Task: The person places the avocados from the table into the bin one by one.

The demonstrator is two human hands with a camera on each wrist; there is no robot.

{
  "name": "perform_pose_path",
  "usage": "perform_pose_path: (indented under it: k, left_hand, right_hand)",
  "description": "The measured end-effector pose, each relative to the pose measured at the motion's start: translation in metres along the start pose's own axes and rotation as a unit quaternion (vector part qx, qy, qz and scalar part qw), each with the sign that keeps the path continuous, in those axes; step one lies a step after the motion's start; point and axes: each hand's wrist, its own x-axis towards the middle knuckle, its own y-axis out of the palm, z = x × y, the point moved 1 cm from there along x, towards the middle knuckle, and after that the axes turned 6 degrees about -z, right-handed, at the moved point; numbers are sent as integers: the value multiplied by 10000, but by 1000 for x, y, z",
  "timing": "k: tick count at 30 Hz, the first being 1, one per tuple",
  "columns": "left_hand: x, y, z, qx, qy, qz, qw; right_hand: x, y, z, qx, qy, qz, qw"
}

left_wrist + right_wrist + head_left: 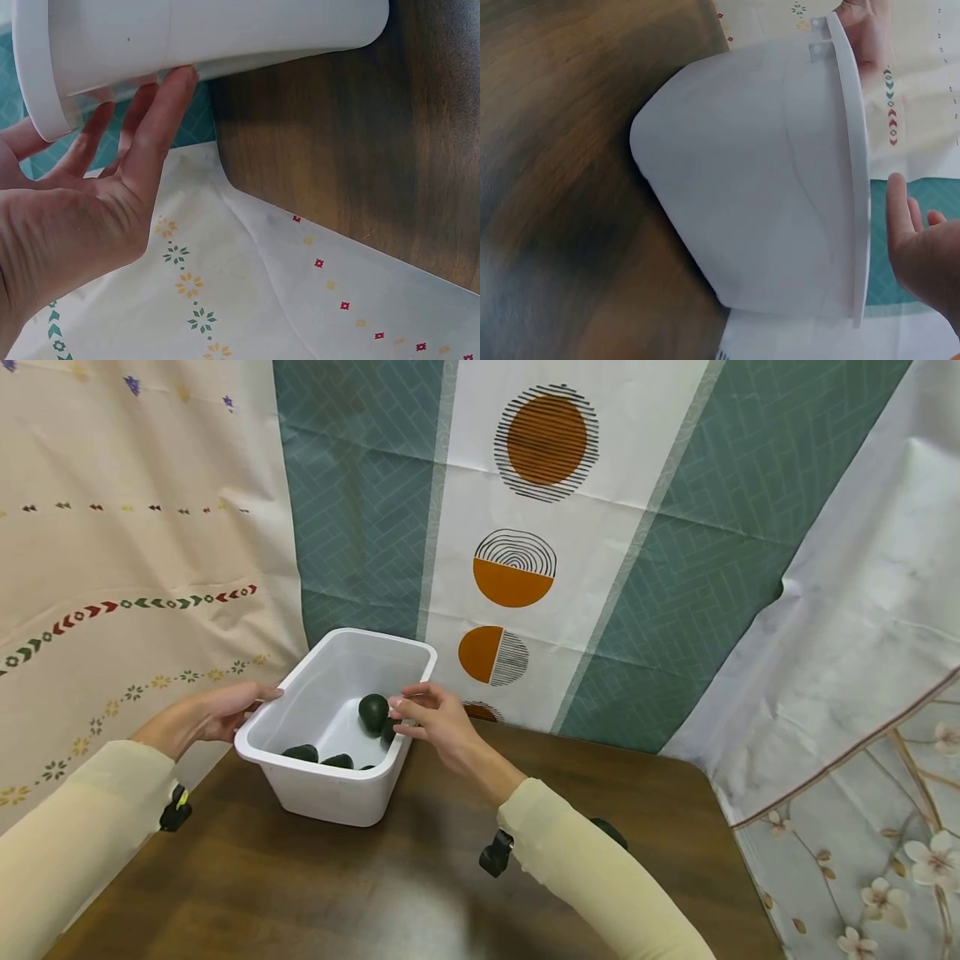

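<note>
A white plastic tub (pixel 322 789) stands on the wooden table, with several dark green avocados (pixel 373 713) in it. One of them is partly covered by the right fingers, others by the front rim. My left hand (pixel 225 708) grips the tub's left rim; in the left wrist view its fingers (pixel 169 112) lie against the outer wall under the lip. Over the right rim hovers my right hand (pixel 442 727), fingers loosely bent toward the avocados. In the right wrist view this hand (pixel 922 251) is apart from the rim and holds nothing.
Another dark green avocado (pixel 609 832) lies on the brown table (pixel 450 877), partly hidden behind the right sleeve. Patterned cloths (pixel 360 510) hang behind the table and on both sides. A small black device (pixel 495 853) is strapped at each wrist.
</note>
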Motion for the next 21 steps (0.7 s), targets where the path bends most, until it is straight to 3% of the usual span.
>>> perform_pose_path:
  k: [11, 21]
  left_hand:
    - [0, 1, 1, 21, -7, -67, 10000]
    - [-1, 2, 0, 60, -3, -52, 10000]
  right_hand:
    - [-11, -26, 6, -248, -339, 491, 9979]
    - [-28, -49, 19, -1140, -308, 784, 9899]
